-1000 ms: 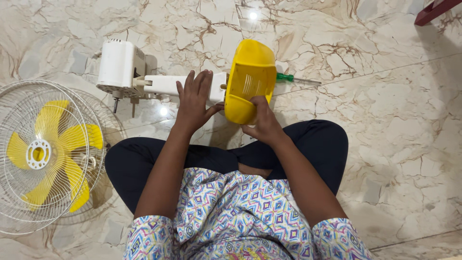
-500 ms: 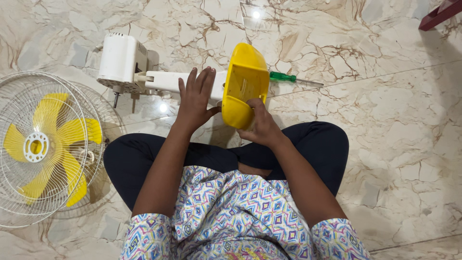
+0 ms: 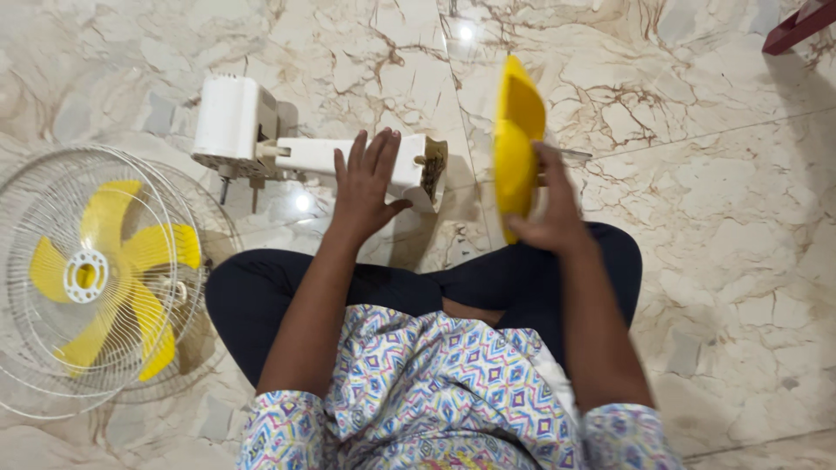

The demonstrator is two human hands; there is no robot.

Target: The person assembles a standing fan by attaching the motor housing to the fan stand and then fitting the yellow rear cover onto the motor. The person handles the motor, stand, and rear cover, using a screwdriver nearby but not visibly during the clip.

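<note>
Head view: right hand (image 3: 550, 207) grips the yellow cover (image 3: 515, 144), held edge-on and upright, lifted clear of the white fan neck (image 3: 366, 158). The neck lies on the marble floor (image 3: 697, 174), long axis left-right, open end (image 3: 433, 165) facing the cover with a gap between them. Left hand (image 3: 366, 184) rests flat on the neck, fingers spread and loose, not clenched. White motor housing (image 3: 228, 122) joins the neck's far left end. Fan guard with yellow blades (image 3: 96, 274) sits well apart on the left. Cover's inner side is hidden; a thin shaft (image 3: 575, 154) behind the right hand is mostly covered; the neck's open end is too dark to read.
</note>
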